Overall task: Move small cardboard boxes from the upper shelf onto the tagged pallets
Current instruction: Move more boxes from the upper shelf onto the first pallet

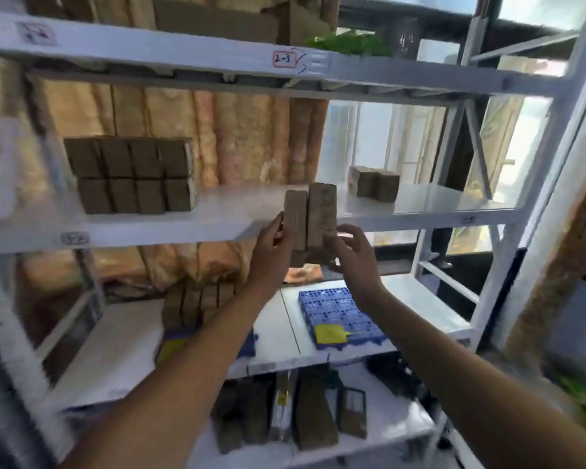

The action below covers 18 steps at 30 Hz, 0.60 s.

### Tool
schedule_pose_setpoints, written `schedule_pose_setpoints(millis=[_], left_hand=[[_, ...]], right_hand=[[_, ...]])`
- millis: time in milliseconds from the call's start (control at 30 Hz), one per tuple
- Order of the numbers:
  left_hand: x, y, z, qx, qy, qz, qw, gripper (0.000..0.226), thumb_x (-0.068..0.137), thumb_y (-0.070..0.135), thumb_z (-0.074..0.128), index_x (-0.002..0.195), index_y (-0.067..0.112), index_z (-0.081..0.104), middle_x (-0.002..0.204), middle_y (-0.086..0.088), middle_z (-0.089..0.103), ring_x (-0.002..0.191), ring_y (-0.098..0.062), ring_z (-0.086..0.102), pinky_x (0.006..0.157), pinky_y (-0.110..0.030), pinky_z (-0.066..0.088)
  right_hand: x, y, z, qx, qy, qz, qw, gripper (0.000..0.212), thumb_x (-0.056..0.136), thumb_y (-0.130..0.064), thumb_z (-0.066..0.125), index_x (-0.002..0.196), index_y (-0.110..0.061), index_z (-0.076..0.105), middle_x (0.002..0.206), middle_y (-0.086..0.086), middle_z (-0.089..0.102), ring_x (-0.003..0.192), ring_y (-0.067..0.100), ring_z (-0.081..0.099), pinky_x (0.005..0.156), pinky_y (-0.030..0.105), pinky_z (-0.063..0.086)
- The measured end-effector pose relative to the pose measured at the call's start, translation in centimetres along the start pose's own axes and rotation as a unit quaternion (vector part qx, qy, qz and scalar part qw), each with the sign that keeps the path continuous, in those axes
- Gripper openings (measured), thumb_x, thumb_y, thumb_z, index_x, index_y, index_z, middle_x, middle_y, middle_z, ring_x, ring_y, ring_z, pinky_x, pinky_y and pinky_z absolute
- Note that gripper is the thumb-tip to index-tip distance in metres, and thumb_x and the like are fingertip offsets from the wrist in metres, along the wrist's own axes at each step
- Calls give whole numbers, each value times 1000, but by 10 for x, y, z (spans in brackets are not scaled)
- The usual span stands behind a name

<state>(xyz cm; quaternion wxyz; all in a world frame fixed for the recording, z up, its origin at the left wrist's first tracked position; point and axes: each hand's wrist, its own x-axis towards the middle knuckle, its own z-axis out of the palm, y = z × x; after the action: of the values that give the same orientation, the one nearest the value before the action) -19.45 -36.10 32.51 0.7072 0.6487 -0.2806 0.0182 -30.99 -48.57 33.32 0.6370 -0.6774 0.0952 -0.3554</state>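
Observation:
Two small cardboard boxes stand upright side by side in front of the upper shelf's front edge (149,231). My left hand (271,247) grips the left box (295,218) and my right hand (352,253) grips the right box (321,214). A stack of several boxes (131,176) sits at the shelf's left. Two more boxes (374,184) stand at its right. On the shelf below lies a blue pallet (339,308) with a yellow tag (330,333). Left of it, a second blue pallet (175,335) carries several boxes (197,299), partly hidden by my left arm.
The white metal rack has a top shelf beam labelled 2-3 (284,59) with cardboard above it. Its right upright (528,211) stands close by. The bottom shelf holds long brown boxes (313,414). Orange fabric hangs behind the rack, and a window is at the right.

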Motion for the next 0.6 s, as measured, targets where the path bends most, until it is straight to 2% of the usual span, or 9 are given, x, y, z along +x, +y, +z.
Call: schedule_pose_setpoints(millis=[67, 133, 167, 233, 300, 333, 467, 533, 600], left_hand=[[-41, -12, -28, 4, 21, -19, 1000, 36, 98, 50, 53, 133, 44, 60, 122, 3, 69, 101, -11, 71, 78, -30, 61], [-77, -27, -57, 27, 45, -34, 998, 25, 100, 46, 52, 124, 50, 61, 109, 12, 71, 86, 7, 68, 66, -12, 53], [-91, -34, -70, 36, 57, -42, 997, 24, 101, 43, 53, 124, 49, 61, 107, 13, 70, 84, 13, 64, 65, -7, 49], [-113, -46, -95, 47, 59, -66, 995, 27, 101, 41, 53, 125, 49, 61, 115, 11, 68, 95, 10, 63, 77, -12, 51], [-127, -57, -120, 54, 53, -108, 991, 36, 100, 43, 54, 137, 43, 56, 131, 6, 62, 114, -9, 62, 94, -32, 55], [-132, -62, -132, 55, 51, -133, 988, 43, 100, 44, 54, 143, 36, 53, 137, 3, 59, 118, -14, 60, 98, -37, 54], [-142, -75, -172, 42, 35, -164, 985, 49, 98, 40, 60, 145, 29, 50, 139, 0, 59, 117, -14, 61, 96, -35, 55], [-147, -78, -196, 48, 12, -180, 982, 50, 96, 40, 63, 144, 34, 50, 130, 4, 64, 111, -11, 65, 85, -29, 58], [-157, -79, -218, 53, -10, -213, 976, 52, 92, 43, 66, 141, 41, 49, 118, 13, 66, 102, -6, 67, 73, -20, 57]], right_hand=[[-35, 18, 22, -21, -10, 25, 999, 23, 97, -35, 71, 116, -26, 62, 107, 3, 74, 87, 14, 74, 61, 23, 56], [-66, 38, 46, -55, -23, 46, 997, 24, 96, -40, 71, 114, -28, 61, 109, 1, 73, 89, 14, 74, 62, 28, 58], [-79, 48, 58, -63, -28, 55, 996, 24, 95, -43, 71, 112, -30, 60, 110, 0, 73, 88, 13, 74, 63, 31, 60], [-101, 62, 77, -62, -46, 76, 994, 23, 93, -49, 72, 106, -37, 58, 110, 0, 73, 86, 10, 75, 66, 34, 60], [-121, 73, 97, -65, -58, 98, 991, 25, 88, -56, 74, 99, -44, 55, 108, -1, 74, 83, 9, 76, 64, 33, 58], [-129, 77, 106, -69, -59, 108, 990, 28, 83, -61, 75, 95, -46, 54, 106, -1, 74, 80, 8, 76, 63, 32, 58], [-147, 94, 142, -92, -61, 154, 982, 53, 72, -73, 74, 101, -36, 51, 102, -2, 73, 77, 11, 76, 65, 38, 64], [-156, 102, 161, -97, -71, 180, 976, 61, 72, -76, 72, 106, -32, 48, 106, 0, 70, 87, 17, 75, 74, 42, 65], [-167, 107, 179, -117, -79, 200, 970, 63, 75, -77, 72, 110, -31, 48, 106, -1, 69, 90, 17, 73, 77, 41, 63]])
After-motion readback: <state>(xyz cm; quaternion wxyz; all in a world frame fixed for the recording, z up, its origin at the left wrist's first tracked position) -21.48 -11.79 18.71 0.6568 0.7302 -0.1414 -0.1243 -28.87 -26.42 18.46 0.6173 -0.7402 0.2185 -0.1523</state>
